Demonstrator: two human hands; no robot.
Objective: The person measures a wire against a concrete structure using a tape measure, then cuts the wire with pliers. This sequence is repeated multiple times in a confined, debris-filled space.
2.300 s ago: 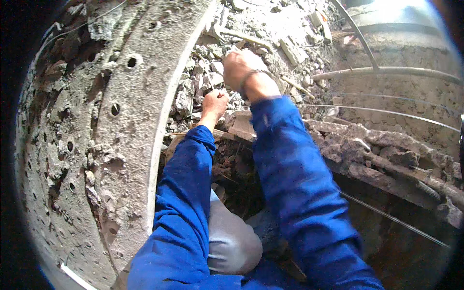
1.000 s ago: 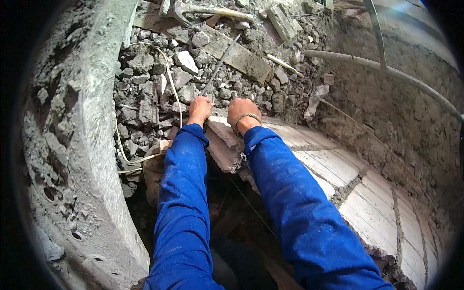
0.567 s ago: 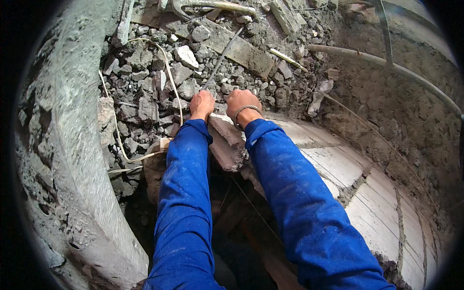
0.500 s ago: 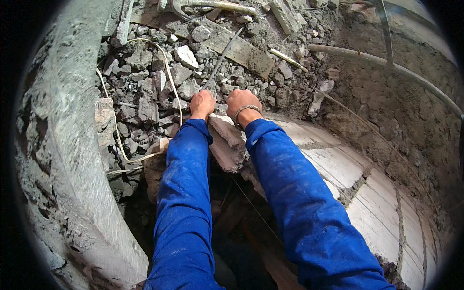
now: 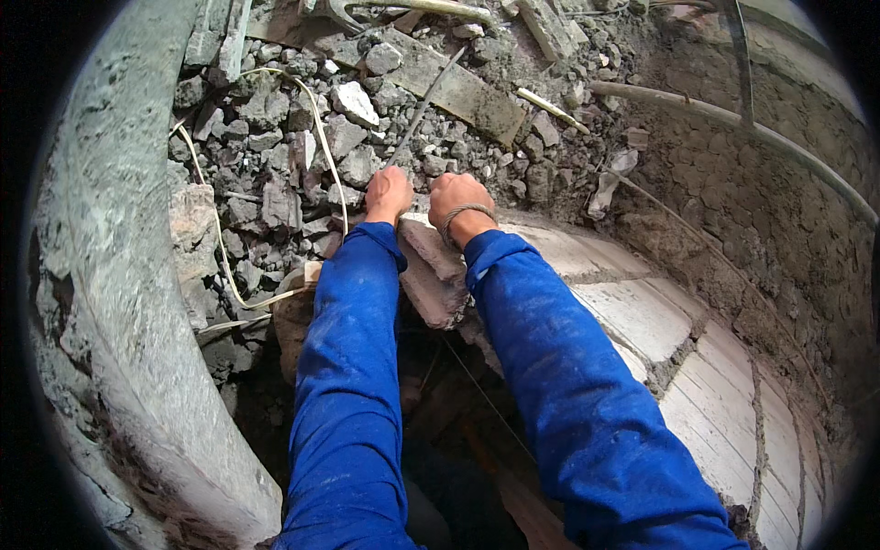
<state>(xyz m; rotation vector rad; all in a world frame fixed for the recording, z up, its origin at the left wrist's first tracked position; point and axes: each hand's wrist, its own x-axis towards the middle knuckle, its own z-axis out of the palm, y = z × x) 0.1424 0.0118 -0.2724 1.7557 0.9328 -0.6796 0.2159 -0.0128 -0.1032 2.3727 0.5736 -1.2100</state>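
Observation:
Both my arms, in blue sleeves, reach forward to the edge of a rubble heap. My left hand (image 5: 390, 192) is closed, knuckles up, close by the lower end of a thin metal rod (image 5: 426, 103). Just right of it my right hand (image 5: 461, 202), a twisted cord round its wrist, is closed too. Both fists are at the far end of a broken brick chunk (image 5: 429, 280), which shows between my forearms above a dark hollow. My fingertips are hidden, so what they grip, if anything, cannot be made out.
Grey rubble (image 5: 266, 183) fills the far left, with a looped pale cable (image 5: 318, 128) across it. A long-handled tool (image 5: 431, 10) lies at the top. A rough concrete wall (image 5: 137, 275) rises at left; curved brickwork (image 5: 642, 316) and a pipe (image 5: 697, 103) are at right.
The view has shifted slightly. My left hand sits a touch further right, nearer my right hand; both stay closed at the chunk's far end.

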